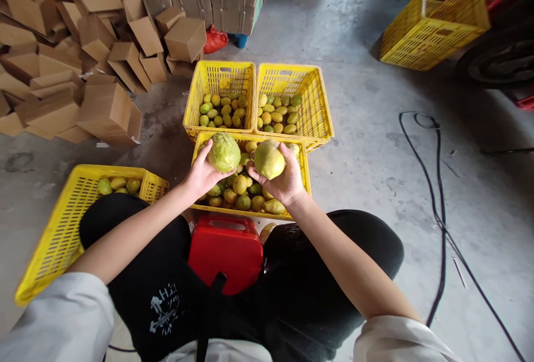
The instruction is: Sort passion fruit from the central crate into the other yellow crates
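Observation:
My left hand (204,172) is closed round a bumpy green fruit (224,152) that looks like a guava. In my right hand (287,178) sits a smoother yellow-green fruit (269,159), its kind unclear. Both fruits are held side by side, a little apart, above the near yellow crate (301,214). Green and yellow fruits (240,184) lie in that crate, partly hidden by my hands. Behind it stand a left crate (219,67) and a right crate (311,87), each with several similar fruits on its bottom.
Another yellow crate (54,234) with fruits stands by my left knee. A red plastic stool (225,251) is between my legs. Cardboard boxes (100,106) pile up at left. On the right are a black cable (442,201), a yellow crate (434,28) and a wheel (496,56).

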Tool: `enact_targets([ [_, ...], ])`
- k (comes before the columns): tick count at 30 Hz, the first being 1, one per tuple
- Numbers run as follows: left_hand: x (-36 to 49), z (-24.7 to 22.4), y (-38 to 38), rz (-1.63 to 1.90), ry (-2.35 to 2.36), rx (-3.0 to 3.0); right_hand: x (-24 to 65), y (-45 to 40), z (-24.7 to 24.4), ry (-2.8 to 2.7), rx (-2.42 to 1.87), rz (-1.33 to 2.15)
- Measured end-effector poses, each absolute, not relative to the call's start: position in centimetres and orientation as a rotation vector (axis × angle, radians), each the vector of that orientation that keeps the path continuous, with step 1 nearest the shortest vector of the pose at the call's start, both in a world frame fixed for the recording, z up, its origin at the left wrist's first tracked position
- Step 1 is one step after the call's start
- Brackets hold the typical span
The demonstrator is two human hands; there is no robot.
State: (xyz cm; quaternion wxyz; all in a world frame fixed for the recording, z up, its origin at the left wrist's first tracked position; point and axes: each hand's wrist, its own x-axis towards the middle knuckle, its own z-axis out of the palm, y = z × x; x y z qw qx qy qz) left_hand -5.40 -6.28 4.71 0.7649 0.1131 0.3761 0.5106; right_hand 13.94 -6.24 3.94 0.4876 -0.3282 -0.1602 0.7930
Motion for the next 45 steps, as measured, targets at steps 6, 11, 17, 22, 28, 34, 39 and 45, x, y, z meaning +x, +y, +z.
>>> enact_targets([
  [6,-5.7,4.0,-6.1,1.084,0.851,0.254,13.8,-6.3,3.8,-0.435,-0.797,1.989],
  [11,-5.5,4.5,-6.3,1.070,0.824,0.240,14.0,-6.2,3.7,-0.435,-0.735,2.007],
  [17,-5.6,5.7,-6.4,1.090,0.779,0.217,14.5,-5.9,4.0,-0.437,-0.629,1.978],
  [22,-5.8,6.2,-6.4,1.084,0.702,0.265,14.7,-5.8,4.0,-0.387,-0.685,1.928],
  [28,-5.8,5.5,-6.4,0.980,0.770,0.260,14.5,-6.0,3.3,-0.411,-0.750,1.996],
  [34,-5.5,4.8,-6.5,0.966,0.827,0.275,14.3,-6.4,3.4,-0.471,-0.841,1.958],
  [39,-5.9,3.9,-6.5,0.803,1.073,0.450,15.6,-6.6,3.1,-0.804,-0.996,2.052],
  [45,-7.6,2.4,-7.9,-0.241,1.163,1.244,16.9,-8.2,1.2,-1.913,-0.932,2.406],
])
